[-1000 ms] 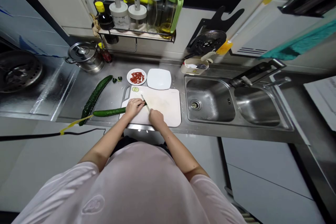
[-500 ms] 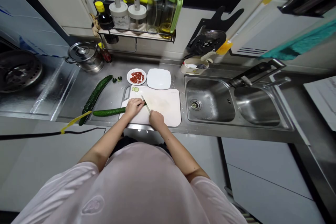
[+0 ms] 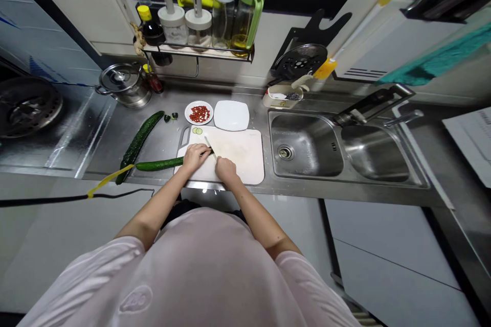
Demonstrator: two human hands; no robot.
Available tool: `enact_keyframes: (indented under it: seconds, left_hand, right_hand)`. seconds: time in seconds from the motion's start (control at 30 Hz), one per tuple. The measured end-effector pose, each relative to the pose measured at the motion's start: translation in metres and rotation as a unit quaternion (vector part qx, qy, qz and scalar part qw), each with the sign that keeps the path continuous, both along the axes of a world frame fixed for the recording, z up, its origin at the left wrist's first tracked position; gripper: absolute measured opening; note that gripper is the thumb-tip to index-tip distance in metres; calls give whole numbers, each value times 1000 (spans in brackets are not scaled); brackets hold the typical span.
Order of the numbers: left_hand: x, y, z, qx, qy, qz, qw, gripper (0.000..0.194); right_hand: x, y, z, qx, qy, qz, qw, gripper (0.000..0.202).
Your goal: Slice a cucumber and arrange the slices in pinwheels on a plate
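My left hand (image 3: 196,157) is closed over the right part of a green cucumber (image 3: 159,164), whose left part reaches past the white cutting board (image 3: 243,163). In my right hand (image 3: 225,169) is a knife (image 3: 210,147); its blade points up and left, beside the cucumber's cut end. Pale cucumber slices (image 3: 197,131) lie at the board's upper left corner. Behind the board stand a plate of chopped red pieces (image 3: 200,112) and a white square plate (image 3: 231,115). A second whole cucumber (image 3: 141,140) rests on the counter to the left.
Two small green pieces (image 3: 171,117) lie near the whole cucumber. At the back left are a lidded steel pot (image 3: 123,86) and a small bottle (image 3: 153,80). A double sink (image 3: 307,145) is to the right. A rack (image 3: 199,50) with bottles and jars hangs above the counter.
My right hand and the knife have shifted slightly to the left and up. My left hand stays on the cucumber. The camera view has moved a little.
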State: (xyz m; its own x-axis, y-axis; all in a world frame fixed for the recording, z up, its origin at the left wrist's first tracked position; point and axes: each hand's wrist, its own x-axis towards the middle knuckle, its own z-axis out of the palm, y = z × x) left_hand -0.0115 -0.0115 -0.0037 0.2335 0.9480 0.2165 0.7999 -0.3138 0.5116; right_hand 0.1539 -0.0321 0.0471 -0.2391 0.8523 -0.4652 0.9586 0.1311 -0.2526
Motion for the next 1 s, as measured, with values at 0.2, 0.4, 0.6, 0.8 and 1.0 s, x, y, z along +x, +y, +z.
enact_keyframes:
  seconds: [0.2,0.4,0.6,0.8,1.0]
  left_hand:
    - [0,-1,1,1,0,-3,1000,22]
    - [0,0,1,-2,1,0,1000,23]
    - [1,-1,3,6,5,0,1000,20]
    - [2,-2,6,7,25,-2,1000,21]
    - [4,-2,7,11,31,9,999,19]
  right_hand:
    - [8,-15,-2,-6,-10,-6,1000,27]
    - [6,-17,-6,3,-11,-14,1000,26]
    - [-4,-1,-5,0,-2,-18,1000,27]
    - [-2,-2,-3,0,-7,-10,1000,26]
    - [8,-17,-7,0,-11,-13,1000,25]
